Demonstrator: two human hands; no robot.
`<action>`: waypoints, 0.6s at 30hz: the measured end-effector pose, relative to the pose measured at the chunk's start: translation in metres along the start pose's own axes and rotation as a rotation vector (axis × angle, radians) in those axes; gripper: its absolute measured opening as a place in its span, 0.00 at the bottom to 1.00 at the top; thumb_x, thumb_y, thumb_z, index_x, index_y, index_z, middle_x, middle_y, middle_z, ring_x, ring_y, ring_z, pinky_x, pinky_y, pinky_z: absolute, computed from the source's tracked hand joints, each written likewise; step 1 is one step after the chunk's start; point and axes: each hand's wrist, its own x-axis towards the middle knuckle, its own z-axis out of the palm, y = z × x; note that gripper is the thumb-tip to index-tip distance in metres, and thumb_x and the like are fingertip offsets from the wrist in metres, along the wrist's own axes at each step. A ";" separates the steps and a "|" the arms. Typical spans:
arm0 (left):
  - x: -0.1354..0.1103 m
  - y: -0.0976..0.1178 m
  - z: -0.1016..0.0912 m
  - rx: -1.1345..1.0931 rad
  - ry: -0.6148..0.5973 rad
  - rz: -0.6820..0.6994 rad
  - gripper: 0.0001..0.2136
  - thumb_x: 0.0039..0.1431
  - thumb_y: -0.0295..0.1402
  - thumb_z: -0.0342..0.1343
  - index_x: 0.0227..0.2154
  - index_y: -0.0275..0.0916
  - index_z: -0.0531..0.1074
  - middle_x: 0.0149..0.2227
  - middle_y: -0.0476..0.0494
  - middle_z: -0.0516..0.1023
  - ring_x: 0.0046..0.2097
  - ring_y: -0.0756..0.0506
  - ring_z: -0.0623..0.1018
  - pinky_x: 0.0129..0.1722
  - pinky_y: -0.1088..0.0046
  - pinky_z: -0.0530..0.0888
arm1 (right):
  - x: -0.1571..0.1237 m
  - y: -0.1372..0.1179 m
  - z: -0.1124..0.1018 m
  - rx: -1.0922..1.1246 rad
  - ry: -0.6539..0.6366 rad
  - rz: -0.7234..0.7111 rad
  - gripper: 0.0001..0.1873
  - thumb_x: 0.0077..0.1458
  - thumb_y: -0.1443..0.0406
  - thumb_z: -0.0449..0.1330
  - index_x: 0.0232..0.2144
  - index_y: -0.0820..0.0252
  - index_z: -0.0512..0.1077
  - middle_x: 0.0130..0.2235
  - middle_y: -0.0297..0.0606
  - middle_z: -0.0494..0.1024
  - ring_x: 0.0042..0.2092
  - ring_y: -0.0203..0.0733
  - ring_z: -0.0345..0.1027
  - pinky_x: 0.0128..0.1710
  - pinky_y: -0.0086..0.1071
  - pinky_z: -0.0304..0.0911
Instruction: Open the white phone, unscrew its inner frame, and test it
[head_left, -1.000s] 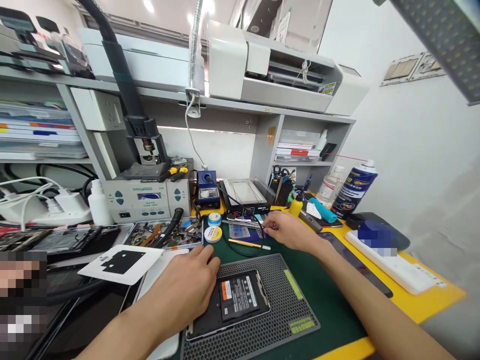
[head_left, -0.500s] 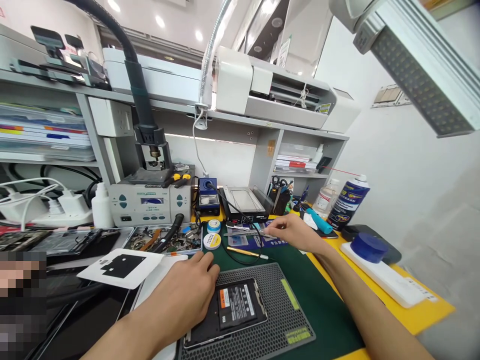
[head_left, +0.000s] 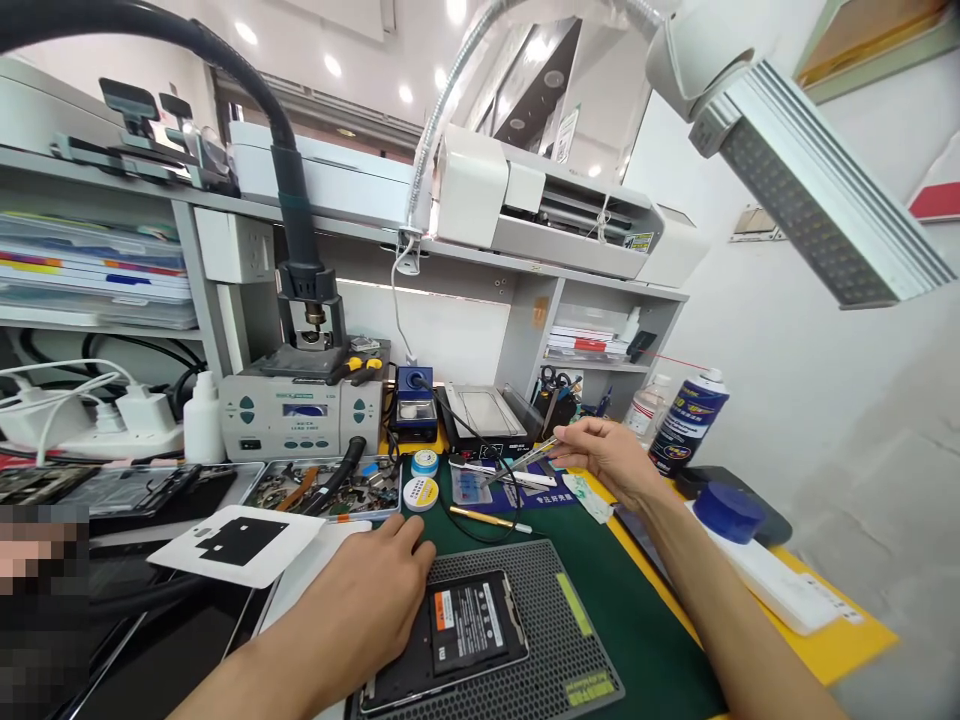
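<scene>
My right hand is closed around slim metal tweezers. They slant down to the left over the blue printed mat. My left hand lies with bent fingers over the upper left part of an opened phone; its fingertips are partly hidden. A black battery with an orange label sits in the phone. Under the phone is a grey honeycomb pad. A gold-coloured pen-like tool lies just beyond the pad.
Two small round tins stand beyond my left hand, near a tray of small parts. At the back are a grey rework station and a soldering station. A spray can stands on the right. A white card lies left.
My right hand has shifted slightly up and right with the tweezers, which now slant more steeply. A white strip and a green-white paper beneath show more. My left hand stays on the phone.
</scene>
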 end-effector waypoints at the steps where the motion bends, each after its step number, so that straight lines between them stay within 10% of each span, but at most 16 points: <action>1: 0.000 0.000 0.000 -0.002 0.006 0.000 0.16 0.67 0.27 0.39 0.38 0.38 0.74 0.40 0.35 0.74 0.43 0.33 0.75 0.37 0.51 0.76 | -0.001 -0.001 -0.002 -0.009 0.010 -0.008 0.19 0.47 0.52 0.73 0.27 0.61 0.75 0.30 0.42 0.81 0.34 0.45 0.80 0.40 0.37 0.78; 18: 0.001 0.002 -0.002 0.012 -0.025 -0.011 0.17 0.66 0.25 0.40 0.41 0.37 0.76 0.45 0.31 0.76 0.45 0.32 0.76 0.40 0.48 0.77 | -0.005 -0.003 0.006 0.006 0.003 -0.079 0.22 0.46 0.53 0.74 0.37 0.60 0.75 0.26 0.34 0.77 0.28 0.39 0.74 0.28 0.32 0.72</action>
